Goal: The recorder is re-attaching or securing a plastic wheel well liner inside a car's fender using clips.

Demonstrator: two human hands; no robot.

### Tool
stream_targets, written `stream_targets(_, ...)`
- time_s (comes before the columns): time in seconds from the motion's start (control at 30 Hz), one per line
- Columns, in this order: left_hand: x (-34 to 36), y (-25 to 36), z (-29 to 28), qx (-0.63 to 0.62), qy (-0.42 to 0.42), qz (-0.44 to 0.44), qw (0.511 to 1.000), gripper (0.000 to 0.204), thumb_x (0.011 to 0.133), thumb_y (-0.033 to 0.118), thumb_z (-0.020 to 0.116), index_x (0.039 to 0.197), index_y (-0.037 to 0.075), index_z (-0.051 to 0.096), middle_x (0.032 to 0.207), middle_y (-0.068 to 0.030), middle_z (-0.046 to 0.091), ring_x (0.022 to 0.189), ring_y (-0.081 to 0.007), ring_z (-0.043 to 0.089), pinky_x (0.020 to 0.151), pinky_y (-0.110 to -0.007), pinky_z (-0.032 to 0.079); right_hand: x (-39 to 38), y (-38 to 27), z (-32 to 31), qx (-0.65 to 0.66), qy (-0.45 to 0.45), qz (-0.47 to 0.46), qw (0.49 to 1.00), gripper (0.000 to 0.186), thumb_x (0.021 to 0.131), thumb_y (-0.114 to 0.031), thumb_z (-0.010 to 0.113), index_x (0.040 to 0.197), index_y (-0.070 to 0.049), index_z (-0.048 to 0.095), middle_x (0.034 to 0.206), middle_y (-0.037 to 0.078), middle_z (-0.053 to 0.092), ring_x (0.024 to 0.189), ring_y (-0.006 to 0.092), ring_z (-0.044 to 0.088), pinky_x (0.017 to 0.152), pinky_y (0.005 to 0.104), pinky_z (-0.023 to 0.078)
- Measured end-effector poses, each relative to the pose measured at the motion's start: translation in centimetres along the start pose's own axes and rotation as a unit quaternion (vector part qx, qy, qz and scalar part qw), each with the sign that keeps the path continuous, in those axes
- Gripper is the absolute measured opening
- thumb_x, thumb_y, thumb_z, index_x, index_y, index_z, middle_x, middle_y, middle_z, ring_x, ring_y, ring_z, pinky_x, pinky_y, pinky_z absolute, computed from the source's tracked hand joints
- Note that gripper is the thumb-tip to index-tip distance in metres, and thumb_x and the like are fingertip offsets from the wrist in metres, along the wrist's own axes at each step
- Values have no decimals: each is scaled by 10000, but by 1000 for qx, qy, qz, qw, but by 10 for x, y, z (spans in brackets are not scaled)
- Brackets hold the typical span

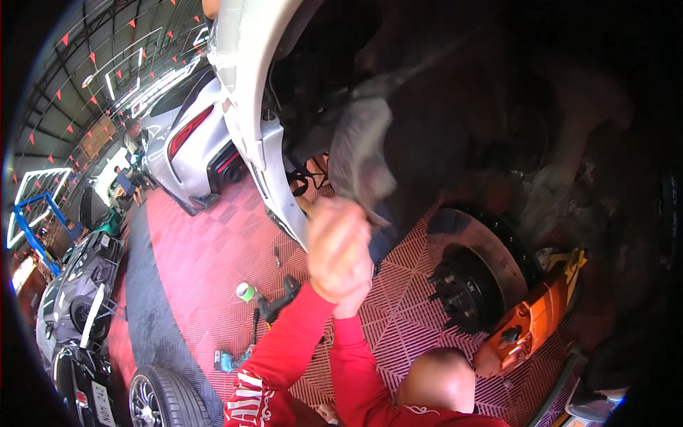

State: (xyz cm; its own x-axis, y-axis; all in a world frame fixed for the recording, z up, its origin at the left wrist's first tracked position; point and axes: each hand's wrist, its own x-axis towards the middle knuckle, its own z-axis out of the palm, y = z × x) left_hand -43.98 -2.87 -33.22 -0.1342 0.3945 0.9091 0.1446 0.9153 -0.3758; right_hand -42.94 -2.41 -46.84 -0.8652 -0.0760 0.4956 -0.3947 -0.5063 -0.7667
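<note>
Left hand (337, 245) curled, blurred, by the white wheel-arch panel's (247, 107) lower tip; cannot tell if it grips. Right hand (352, 302) just below at five o'clock, contents hidden. Panel rises toward eleven. Judged best: brace that tip, avoid flexing it; mind brake disc (499, 265), four o'clock.

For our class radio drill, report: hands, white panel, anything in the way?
Left hand blurred, grip unclear; right hand just below, partly hidden. White panel: lower end by left hand. Brake disc off right, seemingly out of the way.
</note>
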Motion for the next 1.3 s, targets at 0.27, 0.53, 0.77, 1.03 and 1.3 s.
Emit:
stream_targets(0.27,35,-76,-102,17,-27,-210,977,698,989,304,634,1543,-16,355,1610,-201,345,1482,-341,353,1189,-490,312,42,-8,56,-89,7,-90,992,504,878,-202,744,1313,21,621,1358,212,617,1149,418,597,998,466,469)
stream_targets(0.53,36,-92,-78,119,-181,-202,955,1023,741,159,904,1559,-24,316,1562,-194,415,1398,-302,461,1145,-424,379,58,-13,80,-103,25,-122,987,496,849,-218,793,1278,-8,659,1366,145,641,1042,351,629,912,425,521)
stream_targets(0.77,39,-107,-61,2,-134,-331,934,1412,456,242,1016,1563,-89,205,1575,-301,335,1465,-398,359,1194,-426,323,57,-7,80,-115,36,-155,981,533,903,-238,729,1343,31,591,1380,199,601,1142,397,585,1013,478,452)
stream_targets(1.03,39,-94,-17,40,-19,-329,943,1288,589,191,967,1575,-69,181,1599,-283,300,1501,-410,287,1207,-430,291,127,5,100,-19,-85,-191,978,671,994,-347,527,1464,113,391,1364,340,515,1189,514,514,1048,528,400)
stream_targets(1.3,23,-99,-21,31,33,-290,956,795,902,56,765,1542,-87,314,1471,-233,497,1340,-263,501,1098,-350,403,133,-3,119,-17,-82,-226,971,787,913,-345,608,1553,14,322,1449,269,423,1233,466,442,1084,546,332)
